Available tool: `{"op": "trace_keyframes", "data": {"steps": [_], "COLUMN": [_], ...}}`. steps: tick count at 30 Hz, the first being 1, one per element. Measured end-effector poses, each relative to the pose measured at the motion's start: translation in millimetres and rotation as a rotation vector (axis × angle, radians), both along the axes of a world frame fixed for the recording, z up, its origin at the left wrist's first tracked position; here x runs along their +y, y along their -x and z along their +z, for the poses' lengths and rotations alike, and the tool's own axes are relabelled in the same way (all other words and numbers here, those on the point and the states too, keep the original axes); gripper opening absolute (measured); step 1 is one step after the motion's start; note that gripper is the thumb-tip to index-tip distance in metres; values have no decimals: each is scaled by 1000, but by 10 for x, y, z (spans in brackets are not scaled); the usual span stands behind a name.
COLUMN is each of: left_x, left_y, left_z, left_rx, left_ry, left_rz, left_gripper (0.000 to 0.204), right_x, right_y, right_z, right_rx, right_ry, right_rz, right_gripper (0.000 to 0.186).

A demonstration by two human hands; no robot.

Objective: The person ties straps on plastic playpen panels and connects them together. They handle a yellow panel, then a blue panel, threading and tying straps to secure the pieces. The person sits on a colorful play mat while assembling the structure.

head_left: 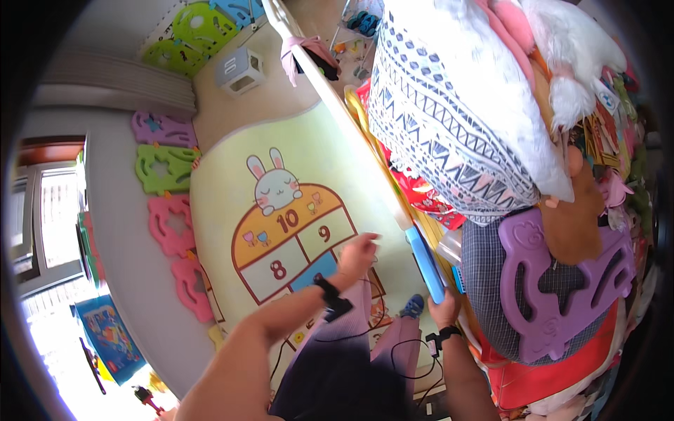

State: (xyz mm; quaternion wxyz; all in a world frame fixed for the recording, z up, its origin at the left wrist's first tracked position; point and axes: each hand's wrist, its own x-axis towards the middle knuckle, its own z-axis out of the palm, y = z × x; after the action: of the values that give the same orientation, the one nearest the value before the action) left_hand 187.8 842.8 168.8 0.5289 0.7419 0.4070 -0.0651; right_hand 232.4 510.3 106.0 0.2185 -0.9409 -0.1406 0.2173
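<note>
R hand grips near end of blue bar, axis fwd-L; L hand loosely spread, empty, L of it.

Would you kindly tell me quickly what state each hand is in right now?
Left hand: nothing seen in it; blurred, so open or closed cannot be told.
Right hand: closed on the near end of the long blue strip.

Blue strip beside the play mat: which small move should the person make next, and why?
Perhaps bring the left hand to the blue strip's far end: the right hand is at its near end, while the left appears empty.
</note>
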Motion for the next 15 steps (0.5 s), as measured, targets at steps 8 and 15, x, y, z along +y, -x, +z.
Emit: {"op": "trace_keyframes", "data": {"steps": [8,15], "left_x": [3179,3153], "left_y": [-1304,-2691], "left_z": [214,1186], "left_rx": [-121,-671], "left_ry": [-410,67], "left_rz": [-346,256], "left_gripper": [37,41], "right_x": [36,197], "right_y": [-35,-99], "right_z": [41,285], "right_rx": [-57,18], "right_ry": [17,-1], "right_rz": [27,-78], "right_gripper": [40,29]}}
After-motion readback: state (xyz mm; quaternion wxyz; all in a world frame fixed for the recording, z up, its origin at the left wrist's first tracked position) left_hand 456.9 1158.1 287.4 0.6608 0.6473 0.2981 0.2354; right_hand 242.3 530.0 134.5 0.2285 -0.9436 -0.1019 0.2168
